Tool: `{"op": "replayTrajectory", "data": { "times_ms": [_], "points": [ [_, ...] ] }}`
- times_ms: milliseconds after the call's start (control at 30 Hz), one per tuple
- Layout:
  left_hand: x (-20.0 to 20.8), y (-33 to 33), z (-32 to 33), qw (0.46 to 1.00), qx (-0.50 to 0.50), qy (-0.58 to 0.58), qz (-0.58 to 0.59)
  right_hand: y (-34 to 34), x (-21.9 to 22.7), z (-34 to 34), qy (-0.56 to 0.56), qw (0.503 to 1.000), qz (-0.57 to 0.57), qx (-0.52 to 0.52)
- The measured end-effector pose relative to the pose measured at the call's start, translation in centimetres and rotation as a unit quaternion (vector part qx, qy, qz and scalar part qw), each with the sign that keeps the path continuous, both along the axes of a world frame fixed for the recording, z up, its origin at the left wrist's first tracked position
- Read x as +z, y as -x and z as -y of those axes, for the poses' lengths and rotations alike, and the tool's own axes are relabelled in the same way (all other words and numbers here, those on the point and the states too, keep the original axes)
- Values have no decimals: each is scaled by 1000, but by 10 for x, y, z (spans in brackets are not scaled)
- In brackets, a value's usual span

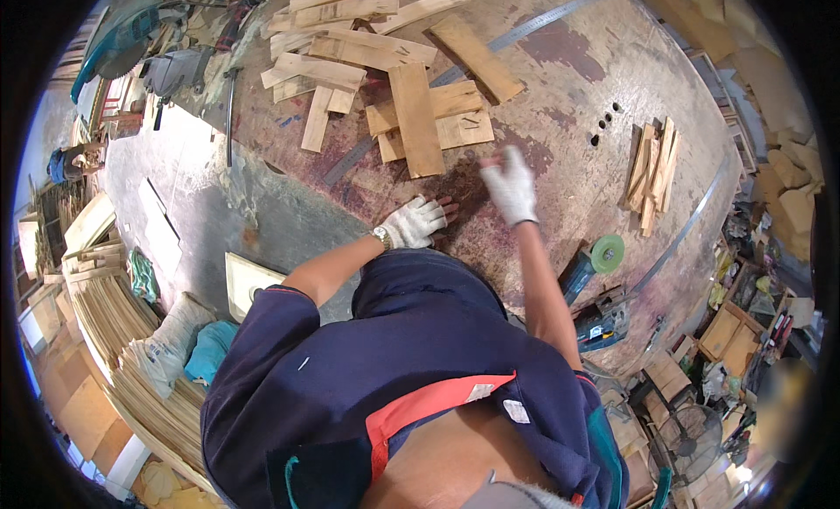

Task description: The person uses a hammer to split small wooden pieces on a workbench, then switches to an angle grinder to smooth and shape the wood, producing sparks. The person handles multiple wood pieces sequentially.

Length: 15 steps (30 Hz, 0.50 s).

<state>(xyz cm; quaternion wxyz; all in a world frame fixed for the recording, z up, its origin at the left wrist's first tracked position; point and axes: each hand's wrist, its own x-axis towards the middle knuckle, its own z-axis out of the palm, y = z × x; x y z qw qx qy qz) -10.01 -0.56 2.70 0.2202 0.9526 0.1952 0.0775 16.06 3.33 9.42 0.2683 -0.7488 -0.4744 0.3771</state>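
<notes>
My left hand (416,222), in a white glove with bare fingertips, rests at the near edge of the worn table (560,106). Its fingers stretch to the right and nothing is in them. Over the tabletop my right hand (509,187), gloved likewise and slightly blurred, reaches forward with its fingers apart, apparently holding nothing. Just beyond it a wooden board (416,119) lies across two shorter pieces, one of them a pale board (468,131) with small dark marks. Another board (477,58) slants behind these, over a long steel ruler (549,21).
Several loose boards (332,14) are heaped at the far left. A bundle of narrow wood strips (652,172) lies on the right, near small dark holes. An angle grinder with a green disc (606,254) and another power tool (602,325) sit at the near right. A circular saw (122,49) stands far left.
</notes>
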Motion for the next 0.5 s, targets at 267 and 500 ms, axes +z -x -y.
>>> {"op": "replayTrajectory", "data": {
  "times_ms": [267,500],
  "points": [
    [-33,4,8,997,50,-21,55,125,-22,-12,114,932,-316,-139],
    [-3,18,11,915,388,-22,108,52,3,20,-97,930,-301,-189]
  ]
}}
